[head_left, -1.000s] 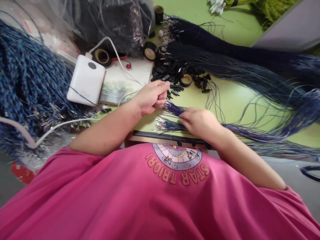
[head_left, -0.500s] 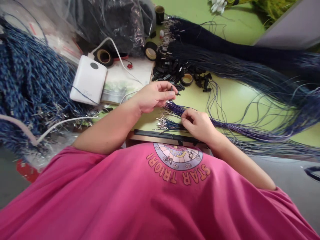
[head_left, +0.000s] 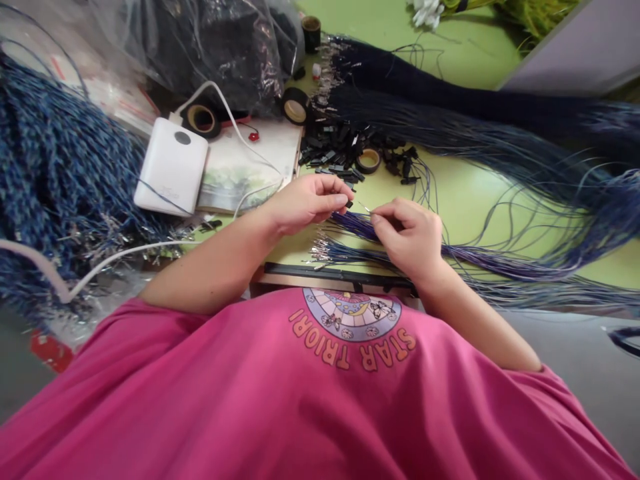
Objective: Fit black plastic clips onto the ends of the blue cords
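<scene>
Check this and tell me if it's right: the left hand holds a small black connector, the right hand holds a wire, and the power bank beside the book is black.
One thing is wrong: the power bank beside the book is white, as the head view shows. The left hand does hold a small black connector, and the right hand a wire.

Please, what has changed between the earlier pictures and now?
The right hand moved slightly forward from the wire bundle and now pinches one wire, its metal tip toward the left hand. The left hand, closed at first, now shows a black part in its grip. The white power bank stayed in place.
</scene>
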Action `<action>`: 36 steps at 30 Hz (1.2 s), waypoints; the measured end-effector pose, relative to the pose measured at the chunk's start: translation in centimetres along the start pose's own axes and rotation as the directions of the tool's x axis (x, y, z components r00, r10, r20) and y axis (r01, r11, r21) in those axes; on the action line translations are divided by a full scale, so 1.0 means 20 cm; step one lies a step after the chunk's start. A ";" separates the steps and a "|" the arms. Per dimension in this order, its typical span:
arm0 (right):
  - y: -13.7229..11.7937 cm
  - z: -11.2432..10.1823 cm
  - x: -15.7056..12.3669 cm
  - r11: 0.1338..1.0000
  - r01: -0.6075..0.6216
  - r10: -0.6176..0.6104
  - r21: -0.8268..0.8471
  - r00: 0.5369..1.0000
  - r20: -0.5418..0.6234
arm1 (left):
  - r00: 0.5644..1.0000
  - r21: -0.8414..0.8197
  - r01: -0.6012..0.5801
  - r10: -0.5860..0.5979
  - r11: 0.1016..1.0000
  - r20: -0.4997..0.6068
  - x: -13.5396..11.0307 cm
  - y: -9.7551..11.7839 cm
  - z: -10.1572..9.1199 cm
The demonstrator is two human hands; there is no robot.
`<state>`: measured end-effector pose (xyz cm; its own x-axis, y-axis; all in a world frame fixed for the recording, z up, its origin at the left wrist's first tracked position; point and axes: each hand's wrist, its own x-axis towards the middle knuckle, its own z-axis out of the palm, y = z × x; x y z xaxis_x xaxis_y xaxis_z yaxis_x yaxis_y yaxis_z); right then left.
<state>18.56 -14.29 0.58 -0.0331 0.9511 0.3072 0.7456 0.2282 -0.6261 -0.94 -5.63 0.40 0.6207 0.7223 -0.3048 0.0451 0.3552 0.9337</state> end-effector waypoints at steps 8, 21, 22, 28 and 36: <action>0.00 0.01 -0.01 0.989 -0.024 0.026 -0.146 1.000 0.016 | 0.999 -0.009 0.025 -0.026 1.000 -0.023 0.00 0.00 0.01; 0.03 0.02 -0.02 0.943 0.080 -0.078 -0.324 0.997 0.018 | 0.999 0.033 0.040 -0.039 0.999 -0.027 0.00 0.01 0.01; 0.03 0.02 -0.02 0.934 0.087 -0.081 -0.347 0.996 0.032 | 0.999 0.033 0.040 -0.039 0.999 -0.026 0.00 0.01 0.01; 0.02 0.02 -0.01 0.896 0.152 -0.133 -0.416 0.988 0.074 | 0.998 0.052 0.036 -0.033 0.998 -0.047 0.00 0.00 0.00; 0.02 0.06 -0.02 0.925 0.178 -0.137 -0.337 0.980 0.142 | 0.998 0.130 0.024 -0.015 0.991 -0.064 0.01 -0.01 0.03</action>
<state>18.05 -14.35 -0.59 -0.2293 0.9306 0.2855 0.9075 0.3104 -0.2830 -0.45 -5.90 0.27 0.5686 0.7533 -0.3305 0.1609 0.2921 0.9427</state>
